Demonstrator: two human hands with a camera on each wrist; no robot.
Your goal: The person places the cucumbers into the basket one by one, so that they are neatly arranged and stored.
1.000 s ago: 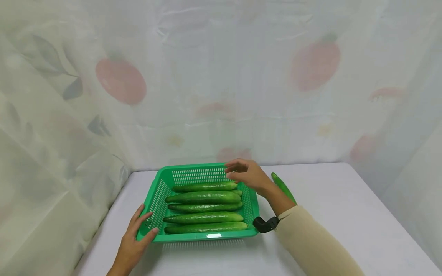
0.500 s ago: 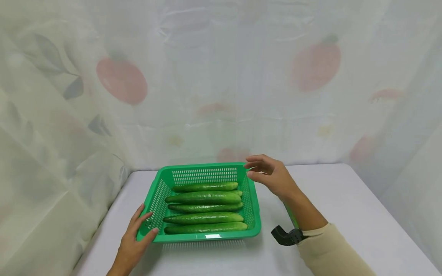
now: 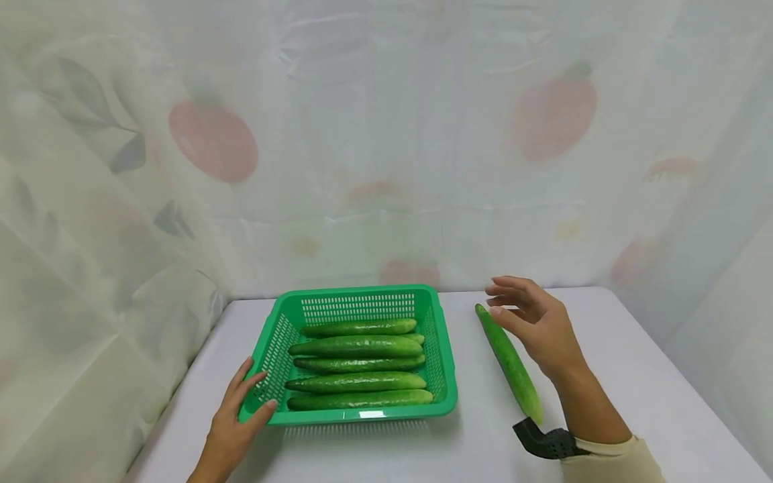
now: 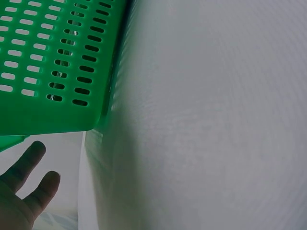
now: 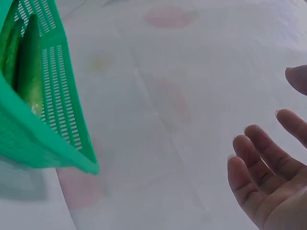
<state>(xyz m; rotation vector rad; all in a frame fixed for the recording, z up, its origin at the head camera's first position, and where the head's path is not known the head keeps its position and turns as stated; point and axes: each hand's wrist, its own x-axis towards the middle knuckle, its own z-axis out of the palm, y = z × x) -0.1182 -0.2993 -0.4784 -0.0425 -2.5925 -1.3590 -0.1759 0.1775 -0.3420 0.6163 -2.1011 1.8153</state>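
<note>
A green plastic basket (image 3: 347, 416) stands on the white table, with several green cucumbers (image 3: 355, 346) lying side by side in it. At its near-left corner is my left hand (image 3: 232, 416), thumb and fingers spread and fairly straight over the rim. The left wrist view has two of its fingertips beside the basket wall (image 4: 53, 115); firm contact cannot be made out. My right hand (image 3: 534, 325) hovers right of the basket, fingers loosely bent, holding nothing. Below and left of it, one more cucumber (image 3: 513, 365) lies slanted on the table.
The white-covered table (image 3: 628, 376) has its back edge against a hanging cloth (image 3: 447, 168) printed with fruit. Another cloth (image 3: 78, 282) hangs along the left side. A black wrist device (image 3: 546, 443) sits on my right forearm, close to the loose cucumber's near end.
My right hand has moved rightward, from over the basket's back right corner to above the table, uncovering the loose cucumber. My left hand and the basket have stayed put.
</note>
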